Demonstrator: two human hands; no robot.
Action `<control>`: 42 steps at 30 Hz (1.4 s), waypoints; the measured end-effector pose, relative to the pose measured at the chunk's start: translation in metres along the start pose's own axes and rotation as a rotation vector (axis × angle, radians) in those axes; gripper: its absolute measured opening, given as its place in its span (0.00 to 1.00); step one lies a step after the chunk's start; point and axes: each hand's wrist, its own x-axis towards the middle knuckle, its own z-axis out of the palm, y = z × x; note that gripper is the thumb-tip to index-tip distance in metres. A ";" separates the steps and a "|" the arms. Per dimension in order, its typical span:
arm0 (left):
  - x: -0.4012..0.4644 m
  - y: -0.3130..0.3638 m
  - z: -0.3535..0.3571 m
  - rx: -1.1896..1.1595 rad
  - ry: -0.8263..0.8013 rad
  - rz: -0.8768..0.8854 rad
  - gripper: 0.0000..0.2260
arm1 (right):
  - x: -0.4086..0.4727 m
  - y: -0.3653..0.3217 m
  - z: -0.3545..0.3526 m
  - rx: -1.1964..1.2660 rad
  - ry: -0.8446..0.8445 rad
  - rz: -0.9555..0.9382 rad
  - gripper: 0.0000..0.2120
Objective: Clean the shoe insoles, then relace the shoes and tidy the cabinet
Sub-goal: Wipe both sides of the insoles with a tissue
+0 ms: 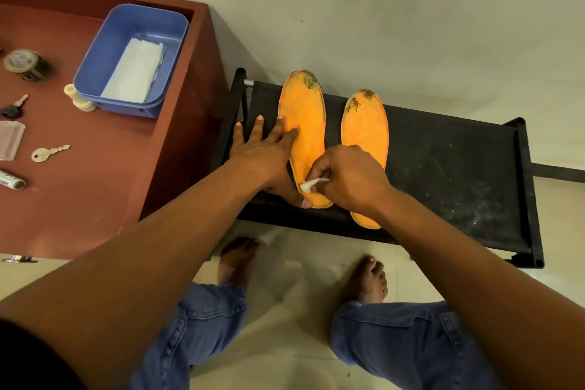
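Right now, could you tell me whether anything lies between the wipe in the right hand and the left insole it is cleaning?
Nothing visible does. The right hand pinches the white wipe directly against the left insole, while the left hand presses flat along its outer edge.

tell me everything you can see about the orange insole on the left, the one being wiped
The left insole is bright orange, flat and foot-shaped, apparently foam or fabric. It lies face up on the black shoe rack, toe toward the wall, beside the other insole without touching it. A dark, crumbly worn patch marks its toe. The left hand presses its edge with straight fingers, while the right hand pinches a small white wipe against its heel end.
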 end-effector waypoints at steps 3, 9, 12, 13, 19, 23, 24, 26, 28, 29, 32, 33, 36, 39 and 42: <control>0.000 0.000 0.000 0.008 0.003 -0.005 0.67 | -0.015 0.003 0.001 0.010 -0.046 0.025 0.03; 0.000 0.003 0.000 -0.006 0.001 -0.004 0.67 | -0.016 0.001 0.000 -0.090 0.044 0.075 0.03; 0.000 0.004 0.000 -0.005 -0.003 -0.006 0.67 | -0.005 0.001 -0.002 -0.107 0.132 0.110 0.04; 0.001 0.003 0.000 -0.004 -0.005 -0.005 0.67 | -0.002 0.002 -0.003 -0.100 0.158 0.116 0.04; 0.001 0.002 0.001 -0.002 -0.003 -0.012 0.67 | -0.009 0.007 -0.005 -0.026 0.052 0.098 0.05; 0.002 0.003 0.000 0.003 0.000 -0.022 0.67 | -0.030 0.005 -0.001 -0.019 -0.025 0.132 0.05; 0.002 0.003 0.001 0.004 -0.001 -0.022 0.67 | -0.032 0.004 0.001 -0.033 -0.016 0.148 0.05; 0.002 0.004 0.001 0.004 -0.002 -0.021 0.67 | -0.032 0.003 0.003 -0.068 0.020 0.177 0.05; 0.002 0.004 0.000 0.006 -0.004 -0.019 0.67 | -0.028 0.002 0.003 -0.095 0.048 0.193 0.06; 0.002 0.004 0.000 0.006 -0.007 -0.019 0.67 | -0.024 0.001 0.002 -0.105 0.057 0.198 0.07; -0.001 0.006 -0.002 0.011 -0.019 -0.020 0.67 | -0.012 -0.002 0.002 -0.137 0.107 0.194 0.07; -0.001 0.006 -0.002 0.011 -0.022 -0.020 0.67 | -0.007 -0.003 0.001 -0.144 0.134 0.187 0.07; -0.001 0.006 -0.002 0.010 -0.025 -0.016 0.66 | 0.009 -0.004 0.001 -0.145 0.240 0.170 0.07; 0.000 0.006 -0.001 0.014 -0.024 -0.012 0.66 | 0.031 -0.002 0.002 -0.144 0.347 0.134 0.08; 0.001 0.006 0.000 0.014 -0.018 -0.007 0.66 | 0.053 -0.002 0.001 -0.156 0.447 0.123 0.09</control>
